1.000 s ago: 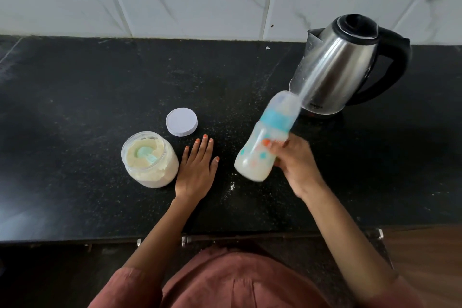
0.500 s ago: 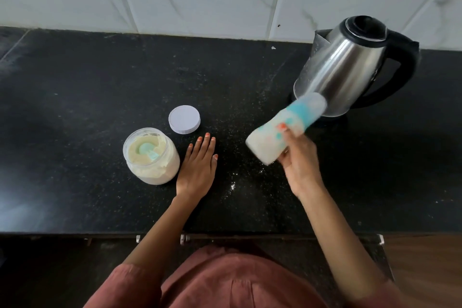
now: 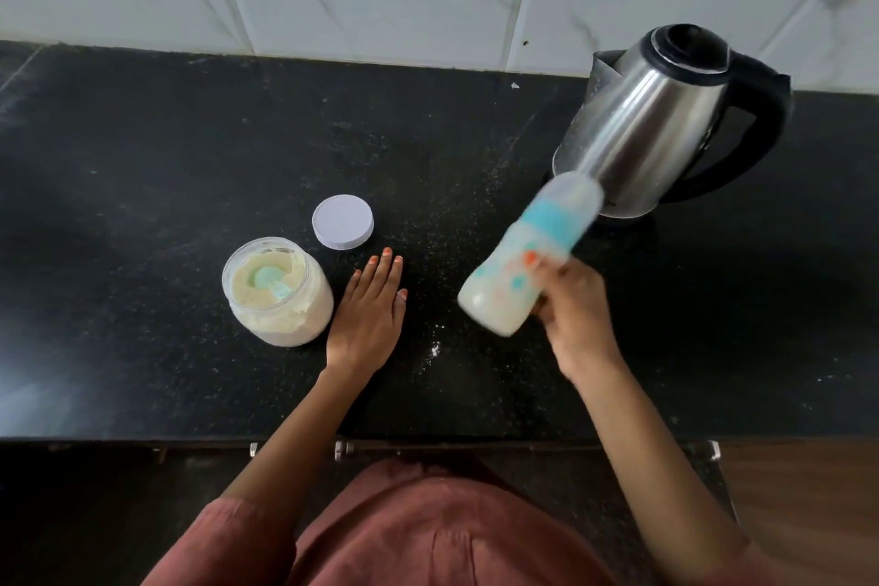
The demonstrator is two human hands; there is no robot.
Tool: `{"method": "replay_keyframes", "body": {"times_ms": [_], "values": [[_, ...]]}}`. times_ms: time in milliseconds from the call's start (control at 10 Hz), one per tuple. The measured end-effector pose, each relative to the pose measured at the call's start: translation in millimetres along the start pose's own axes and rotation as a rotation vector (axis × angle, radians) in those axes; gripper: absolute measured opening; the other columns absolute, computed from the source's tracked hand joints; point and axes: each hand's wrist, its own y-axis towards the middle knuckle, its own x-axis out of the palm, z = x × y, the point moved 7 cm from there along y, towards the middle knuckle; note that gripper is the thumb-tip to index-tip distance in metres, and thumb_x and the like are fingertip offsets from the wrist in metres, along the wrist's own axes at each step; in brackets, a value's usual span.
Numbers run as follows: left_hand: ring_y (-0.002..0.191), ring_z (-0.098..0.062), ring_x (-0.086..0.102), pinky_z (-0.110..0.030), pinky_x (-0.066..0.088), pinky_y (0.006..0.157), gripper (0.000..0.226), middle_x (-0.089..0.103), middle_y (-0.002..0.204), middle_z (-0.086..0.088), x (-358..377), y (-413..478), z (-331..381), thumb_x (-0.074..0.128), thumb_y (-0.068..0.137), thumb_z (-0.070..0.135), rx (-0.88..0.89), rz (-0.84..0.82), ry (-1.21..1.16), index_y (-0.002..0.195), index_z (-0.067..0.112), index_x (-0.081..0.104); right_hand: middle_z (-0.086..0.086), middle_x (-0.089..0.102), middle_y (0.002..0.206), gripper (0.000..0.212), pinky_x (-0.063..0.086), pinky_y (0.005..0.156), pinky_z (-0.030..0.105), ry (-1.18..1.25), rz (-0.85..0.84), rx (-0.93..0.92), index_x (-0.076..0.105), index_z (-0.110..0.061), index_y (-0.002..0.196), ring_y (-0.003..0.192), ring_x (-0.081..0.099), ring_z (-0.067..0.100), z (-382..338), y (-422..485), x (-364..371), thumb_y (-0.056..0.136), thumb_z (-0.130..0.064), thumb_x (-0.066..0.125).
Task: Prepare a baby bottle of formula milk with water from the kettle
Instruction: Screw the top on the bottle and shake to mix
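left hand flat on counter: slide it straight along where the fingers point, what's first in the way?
Probably the white jar lid. The left hand lies flat, fingers aimed up-frame and slightly right, so they might only clip the lid's right edge or slip past onto bare countertop.

No text can be read; small marking low on the kettle point(image 3: 661, 129) is illegible.

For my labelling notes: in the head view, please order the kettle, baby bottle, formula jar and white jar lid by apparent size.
1. Kettle
2. Baby bottle, though raised nearer the camera and blurred
3. Formula jar, close to the bottle, so that order is unsure
4. White jar lid
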Motion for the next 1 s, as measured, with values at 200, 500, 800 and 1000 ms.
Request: {"method": "replay_keyframes", "body": {"times_ms": [200, 500, 800, 1000], "values": [[0.144, -0.011, -0.003, -0.026, -0.006, 0.114, 0.050, -0.001, 0.156, 0.003, -1.0, -0.3, 0.0, 0.020, 0.101, 0.027, 0.001, -0.010, 0.004, 0.147, 0.017, 0.004, -0.007, 0.072, 0.083, 0.029, 0.056, 0.071, 0.025, -0.139, -0.080, 0.014, 0.063, -0.021, 0.092, 0.082, 0.068, 0.008, 8.1, -9.9, 11.5, 0.063, -0.023, 0.068], [0.144, -0.011, -0.003, -0.025, -0.005, 0.114, 0.050, -0.001, 0.157, 0.003, 0.5, -0.3, -0.2, 0.019, 0.101, 0.028, -0.003, -0.005, 0.015, 0.147, 0.017, 0.004, -0.006, 0.069, 0.093, 0.030, 0.056, 0.071, 0.026, 0.047, 0.040, -0.002, 0.060, -0.024, 0.098, 0.089, 0.067, 0.010, 10.1, -2.7, 3.5, 0.070, -0.027, 0.070], [0.144, -0.012, -0.002, -0.025, -0.005, 0.114, 0.050, 0.000, 0.157, 0.002, 0.0, 0.4, 0.7, 0.020, 0.101, 0.027, 0.000, 0.003, 0.023, 0.147, 0.017, 0.005, -0.007, 0.070, 0.090, 0.017, 0.056, 0.072, 0.026, 0.177, 0.146, -0.027, 0.060, -0.024, 0.094, 0.085, 0.067, 0.006, -4.4, 1.7, -6.6, 0.077, -0.023, 0.063], [0.144, -0.011, -0.003, -0.026, -0.005, 0.114, 0.050, -0.001, 0.157, 0.003, -0.7, -0.3, 0.1, 0.019, 0.101, 0.027, -0.008, -0.010, 0.002, 0.147, 0.017, 0.004, -0.005, 0.070, 0.089, 0.032, 0.056, 0.070, 0.027, 0.085, 0.023, 0.003, 0.063, -0.020, 0.092, 0.084, 0.067, 0.008, -1.0, -7.1, 4.6, 0.061, -0.029, 0.069]]}}
